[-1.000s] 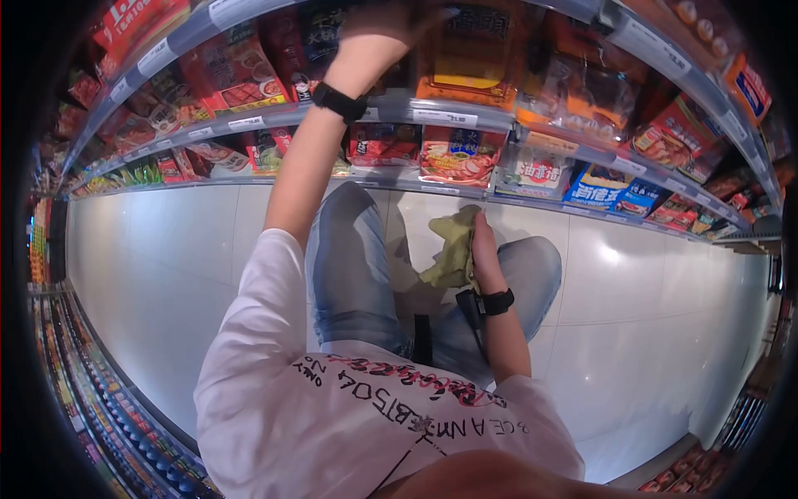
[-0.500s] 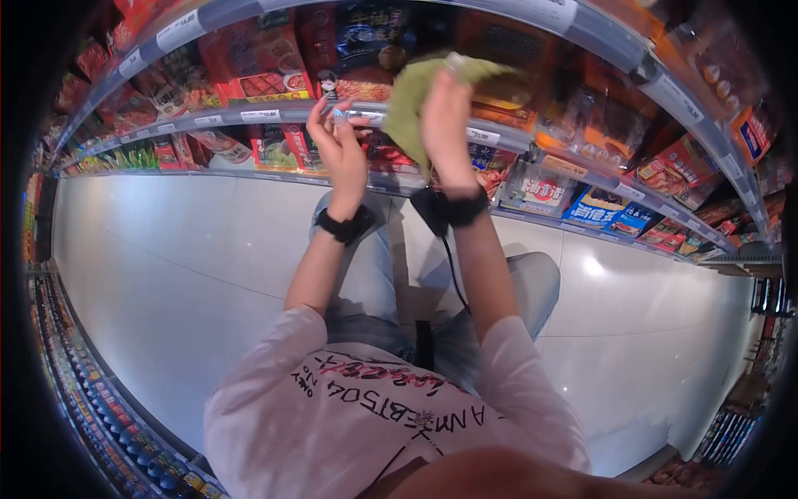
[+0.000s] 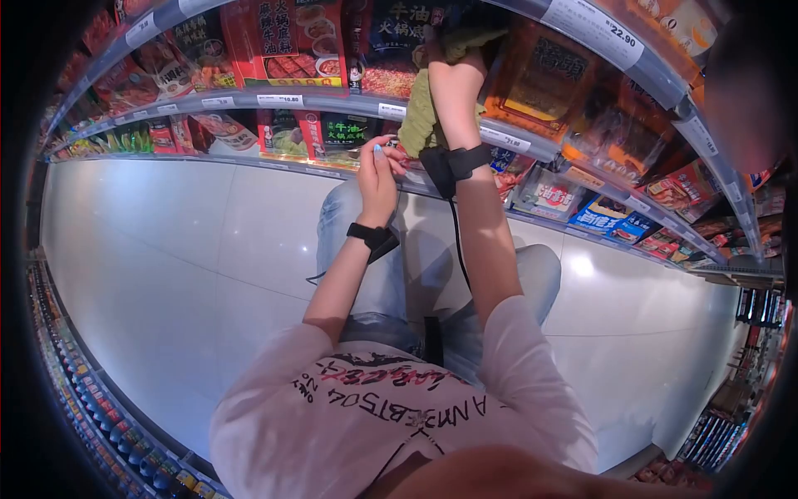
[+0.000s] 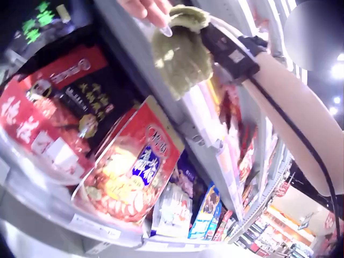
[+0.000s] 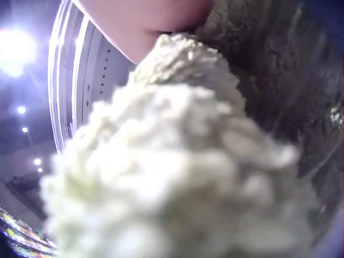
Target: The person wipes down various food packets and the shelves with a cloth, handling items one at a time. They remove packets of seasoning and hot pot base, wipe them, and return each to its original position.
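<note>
In the head view my right hand (image 3: 455, 91) reaches into the middle shelf and grips a crumpled green cloth (image 3: 418, 125). Part of the cloth hangs over the shelf's front edge, and the fingertips are hidden. A black and red packet (image 3: 397, 46) stands left of this hand, an orange-brown packet (image 3: 540, 75) to its right. Lower down, my left hand (image 3: 379, 185) hovers before the bottom shelf, fingers loosely bent, holding nothing. In the left wrist view the fingers (image 4: 150, 9) appear beside the cloth. The cloth (image 5: 177, 172) fills most of the right wrist view, blurred.
Shelf edges with price labels (image 3: 278, 101) curve across the front. Red and white packets (image 3: 544, 195) line the bottom shelf, with a blue packet (image 3: 600, 214) farther right. Below lies a pale tiled floor (image 3: 166, 249). Another stocked shelf (image 3: 91, 391) runs behind at the left.
My right hand has brought the cloth up from beside the knee to the middle shelf and in among the packets. My left hand has come down from the shelf to in front of the bottom one.
</note>
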Available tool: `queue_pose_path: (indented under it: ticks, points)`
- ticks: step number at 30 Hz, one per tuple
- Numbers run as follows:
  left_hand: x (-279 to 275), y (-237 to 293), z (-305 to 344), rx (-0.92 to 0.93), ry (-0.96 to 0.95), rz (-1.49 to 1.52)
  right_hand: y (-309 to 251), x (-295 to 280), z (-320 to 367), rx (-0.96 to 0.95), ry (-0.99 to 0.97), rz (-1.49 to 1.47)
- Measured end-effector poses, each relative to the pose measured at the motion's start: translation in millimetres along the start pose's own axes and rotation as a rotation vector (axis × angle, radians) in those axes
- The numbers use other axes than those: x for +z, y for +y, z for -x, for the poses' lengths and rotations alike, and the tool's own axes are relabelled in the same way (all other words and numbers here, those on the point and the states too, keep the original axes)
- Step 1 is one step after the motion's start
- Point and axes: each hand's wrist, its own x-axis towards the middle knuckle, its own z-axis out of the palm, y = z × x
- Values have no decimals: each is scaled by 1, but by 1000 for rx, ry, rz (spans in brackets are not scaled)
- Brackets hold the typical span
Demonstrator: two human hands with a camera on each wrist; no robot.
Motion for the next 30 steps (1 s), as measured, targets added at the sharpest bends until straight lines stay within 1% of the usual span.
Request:
queue_pose_path:
  ticks: [1, 3, 5, 6, 8, 9, 11, 12, 13, 14, 15, 17, 18, 19, 20, 22, 23, 24, 25, 26, 27, 28, 29, 30]
  points:
    - [-2, -5, -2, -77, -19, 9, -2, 0, -1, -33, 19, 53]
    - [-4, -15, -5, -101, -5, 29, -5, -4, -4, -72, 40, 109]
    - [-10, -21, -8, -148, 34, 53, -16, -19, -5, -107, -190, 234]
    - [-12, -23, -9, -137, 35, 27, -23, -22, -7, -109, -186, 236]
    - [-12, -21, -13, -128, 44, 45, -38, -30, -9, -304, -174, 217]
    - [-10, -20, -14, -120, 58, 61, -43, -35, -6, -303, -175, 221]
    - [-9, -11, -12, -124, 49, 87, -54, -49, 6, -247, -171, 131]
    - [-11, -8, -10, -173, 5, 124, -54, -62, 24, -204, -225, 111]
    - [-12, -5, -9, -219, -38, 166, -51, -78, 40, -244, -278, 199]
    - [-14, 1, -5, -278, -59, 227, -59, -94, 53, -623, -214, 613]
    - [-7, 9, -2, -281, -54, 235, -58, -105, 70, -189, -307, 89]
    - [7, 23, 8, -335, -18, 293, -34, -147, 108, 123, -443, 98]
    - [1, 15, 18, -468, -5, 374, -25, -164, 119, 111, -475, 98]
    - [-4, 17, 22, -480, -1, 368, -17, -181, 131, 99, -506, 97]
    - [-9, 21, 23, -511, -203, 522, -34, -194, 134, 136, -524, 222]
    - [-11, 32, 22, -529, -527, 803, -56, -198, 128, 185, -541, 355]
    - [-10, 36, 25, -548, -526, 807, -62, -193, 124, 416, -382, 237]
    - [-8, 38, 29, -525, -580, 729, -63, -192, 123, 644, -210, 121]
    - [-6, 40, 34, -504, -637, 653, -56, -195, 124, 665, -201, 137]
    - [-3, 42, 29, -681, -679, -15, -45, -197, 127, 581, -135, 148]
    - [2, 42, 34, -707, -691, -9, -37, -202, 131, 496, -72, 161]
    - [10, 42, 40, -743, -558, 205, -33, -216, 132, 501, -137, 311]
    - [15, 45, 44, -767, -415, 409, -49, -218, 130, 517, -134, 322]
    - [19, 54, 43, -791, -397, 376, -73, -220, 123, 631, 42, 136]
